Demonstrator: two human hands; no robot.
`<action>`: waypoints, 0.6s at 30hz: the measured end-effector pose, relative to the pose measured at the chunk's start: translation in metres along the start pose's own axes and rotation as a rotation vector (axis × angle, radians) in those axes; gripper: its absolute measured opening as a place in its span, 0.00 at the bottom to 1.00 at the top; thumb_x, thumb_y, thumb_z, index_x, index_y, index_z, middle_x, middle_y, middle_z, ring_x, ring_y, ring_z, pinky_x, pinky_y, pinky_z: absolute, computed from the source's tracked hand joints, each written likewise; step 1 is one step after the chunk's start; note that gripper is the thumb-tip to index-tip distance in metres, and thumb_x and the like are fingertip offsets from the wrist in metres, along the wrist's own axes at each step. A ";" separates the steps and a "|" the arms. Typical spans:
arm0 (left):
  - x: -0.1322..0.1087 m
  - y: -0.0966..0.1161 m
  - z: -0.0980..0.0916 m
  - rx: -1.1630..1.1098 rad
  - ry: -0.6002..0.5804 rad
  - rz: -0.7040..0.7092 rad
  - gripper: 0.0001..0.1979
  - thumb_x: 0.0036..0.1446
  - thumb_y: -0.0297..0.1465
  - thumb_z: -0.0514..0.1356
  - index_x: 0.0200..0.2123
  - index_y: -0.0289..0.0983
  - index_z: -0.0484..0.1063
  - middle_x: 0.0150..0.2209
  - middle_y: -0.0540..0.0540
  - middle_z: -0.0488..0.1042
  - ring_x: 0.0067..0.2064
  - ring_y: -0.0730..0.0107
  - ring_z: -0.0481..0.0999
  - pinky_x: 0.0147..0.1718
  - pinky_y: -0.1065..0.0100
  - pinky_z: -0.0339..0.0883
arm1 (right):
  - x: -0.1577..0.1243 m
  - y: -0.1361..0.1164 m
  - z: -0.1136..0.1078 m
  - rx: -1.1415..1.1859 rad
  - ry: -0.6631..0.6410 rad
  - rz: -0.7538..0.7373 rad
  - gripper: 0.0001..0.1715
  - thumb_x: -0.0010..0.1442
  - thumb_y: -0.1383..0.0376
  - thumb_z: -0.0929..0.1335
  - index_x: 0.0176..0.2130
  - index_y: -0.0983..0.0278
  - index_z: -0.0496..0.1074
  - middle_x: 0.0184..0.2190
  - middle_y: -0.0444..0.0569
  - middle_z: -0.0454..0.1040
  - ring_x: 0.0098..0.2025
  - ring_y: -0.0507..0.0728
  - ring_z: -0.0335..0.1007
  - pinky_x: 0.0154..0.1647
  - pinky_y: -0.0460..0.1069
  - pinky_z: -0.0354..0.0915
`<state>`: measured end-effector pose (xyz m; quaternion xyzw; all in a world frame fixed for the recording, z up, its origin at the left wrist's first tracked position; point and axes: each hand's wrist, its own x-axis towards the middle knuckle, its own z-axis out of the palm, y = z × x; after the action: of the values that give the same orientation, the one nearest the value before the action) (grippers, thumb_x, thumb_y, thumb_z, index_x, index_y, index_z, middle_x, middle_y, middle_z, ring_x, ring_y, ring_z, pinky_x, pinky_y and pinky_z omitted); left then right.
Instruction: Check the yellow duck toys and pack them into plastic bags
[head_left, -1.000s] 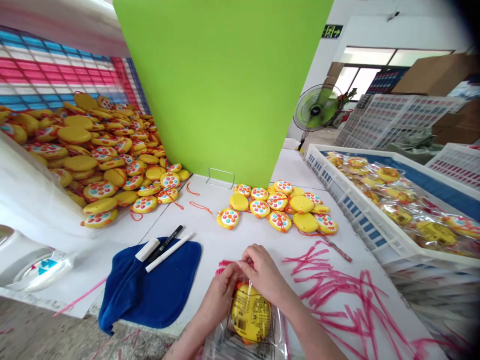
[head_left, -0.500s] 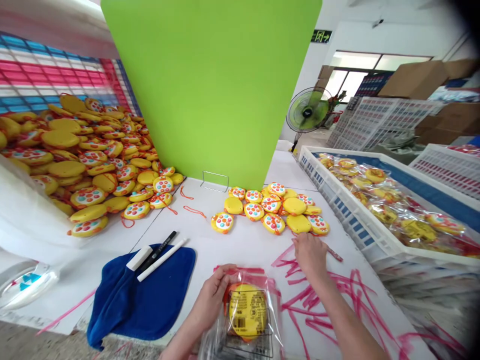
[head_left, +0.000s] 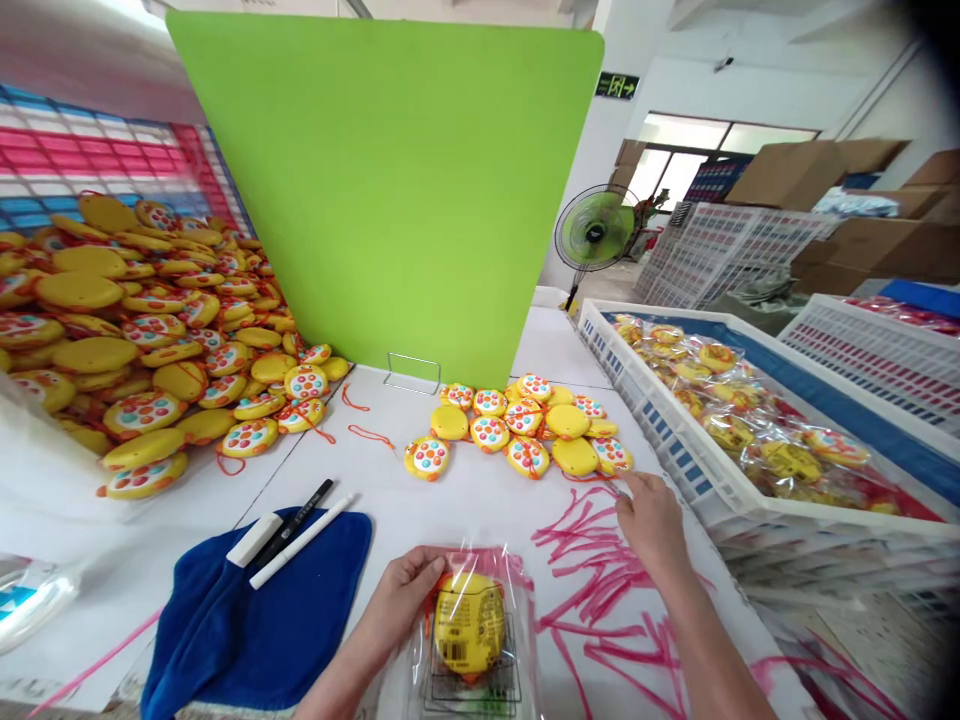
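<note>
My left hand pinches the upper left edge of a clear plastic bag. Inside that bag lies a yellow toy, its printed back facing up. Fingers closed, my right hand is at the right end of a group of yellow toys, beside a toy with coloured dots; what its fingertips hold is too small to make out. Pink strips lie on the table between the bag and my right forearm. Several toys show plain yellow backs.
A large toy heap fills the left. Behind stands a green board. A blue cloth carries a black marker and a white pen. On the right, a white crate holds bagged toys.
My right hand has moved rightward relative to the toy group. A pinkish-red stick that was beside it no longer shows. The whole view has shifted slightly, and my left hand still holds the bag.
</note>
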<state>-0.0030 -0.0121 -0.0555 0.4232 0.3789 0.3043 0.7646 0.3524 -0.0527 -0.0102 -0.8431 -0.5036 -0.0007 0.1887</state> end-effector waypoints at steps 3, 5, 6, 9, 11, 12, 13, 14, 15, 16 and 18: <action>0.003 0.006 0.003 -0.012 0.008 -0.006 0.19 0.49 0.44 0.67 0.35 0.33 0.76 0.29 0.47 0.77 0.30 0.69 0.73 0.32 0.70 0.64 | -0.016 -0.023 0.003 0.231 -0.130 -0.081 0.18 0.63 0.64 0.60 0.46 0.66 0.74 0.42 0.57 0.76 0.44 0.63 0.71 0.46 0.54 0.65; 0.004 0.010 0.004 -0.006 -0.004 -0.001 0.19 0.49 0.44 0.67 0.34 0.33 0.75 0.27 0.49 0.76 0.28 0.72 0.71 0.29 0.72 0.62 | -0.033 -0.048 0.015 0.381 -0.270 -0.152 0.16 0.63 0.59 0.62 0.40 0.62 0.76 0.36 0.50 0.78 0.39 0.59 0.74 0.40 0.51 0.68; 0.005 0.011 0.005 -0.004 -0.009 0.000 0.18 0.50 0.44 0.66 0.34 0.34 0.75 0.27 0.49 0.75 0.27 0.73 0.70 0.28 0.73 0.62 | -0.042 -0.061 0.023 0.459 -0.340 -0.170 0.15 0.62 0.57 0.64 0.41 0.61 0.76 0.34 0.48 0.79 0.36 0.58 0.74 0.37 0.50 0.68; 0.008 0.014 0.004 -0.009 -0.010 -0.004 0.18 0.51 0.44 0.66 0.34 0.34 0.75 0.27 0.50 0.76 0.27 0.74 0.71 0.29 0.72 0.62 | -0.063 -0.092 0.045 0.822 -0.558 -0.130 0.14 0.58 0.59 0.67 0.42 0.63 0.75 0.33 0.46 0.79 0.34 0.57 0.73 0.34 0.48 0.66; 0.010 0.013 0.002 -0.014 -0.012 -0.004 0.18 0.51 0.43 0.66 0.37 0.34 0.75 0.31 0.47 0.78 0.30 0.71 0.74 0.32 0.70 0.65 | -0.068 -0.101 0.056 0.956 -0.610 -0.070 0.10 0.56 0.62 0.67 0.37 0.64 0.74 0.28 0.44 0.77 0.29 0.55 0.70 0.30 0.47 0.64; 0.011 0.012 0.000 -0.012 -0.020 -0.006 0.19 0.51 0.43 0.66 0.39 0.34 0.76 0.33 0.46 0.79 0.32 0.69 0.75 0.35 0.69 0.66 | -0.068 -0.102 0.060 0.967 -0.605 -0.045 0.07 0.55 0.63 0.67 0.34 0.64 0.73 0.25 0.43 0.75 0.27 0.53 0.68 0.28 0.47 0.62; 0.012 0.011 -0.002 -0.010 -0.032 -0.010 0.20 0.51 0.42 0.66 0.42 0.34 0.76 0.35 0.45 0.80 0.35 0.67 0.76 0.37 0.67 0.67 | -0.068 -0.101 0.063 0.972 -0.597 -0.020 0.05 0.53 0.64 0.67 0.31 0.63 0.71 0.22 0.41 0.73 0.24 0.52 0.66 0.26 0.46 0.61; 0.012 0.010 -0.005 -0.015 -0.044 -0.016 0.21 0.51 0.42 0.66 0.44 0.34 0.75 0.37 0.43 0.80 0.37 0.64 0.77 0.39 0.65 0.67 | -0.067 -0.099 0.065 0.984 -0.596 0.009 0.03 0.51 0.65 0.67 0.28 0.63 0.70 0.20 0.40 0.71 0.22 0.51 0.65 0.25 0.46 0.60; 0.013 0.009 -0.007 -0.027 -0.051 -0.023 0.22 0.51 0.42 0.66 0.45 0.34 0.75 0.38 0.42 0.80 0.39 0.63 0.77 0.41 0.64 0.67 | -0.066 -0.096 0.066 1.000 -0.599 0.040 0.02 0.49 0.66 0.67 0.27 0.63 0.68 0.19 0.39 0.70 0.21 0.51 0.64 0.24 0.45 0.59; 0.014 0.007 -0.009 -0.046 -0.049 -0.030 0.23 0.51 0.42 0.66 0.46 0.34 0.75 0.38 0.42 0.80 0.40 0.62 0.77 0.43 0.63 0.67 | -0.065 -0.093 0.066 1.018 -0.607 0.071 0.02 0.48 0.66 0.66 0.26 0.63 0.67 0.19 0.39 0.70 0.21 0.51 0.64 0.23 0.45 0.59; 0.014 0.005 -0.013 -0.093 -0.030 -0.042 0.23 0.50 0.41 0.67 0.47 0.34 0.75 0.38 0.41 0.80 0.40 0.61 0.78 0.43 0.62 0.67 | -0.064 -0.089 0.065 1.057 -0.634 0.129 0.03 0.46 0.66 0.65 0.27 0.62 0.67 0.19 0.41 0.72 0.20 0.52 0.66 0.23 0.46 0.60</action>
<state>-0.0068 0.0064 -0.0602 0.3838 0.3616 0.2990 0.7953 0.2334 -0.0485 -0.0547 -0.6236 -0.4156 0.5108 0.4214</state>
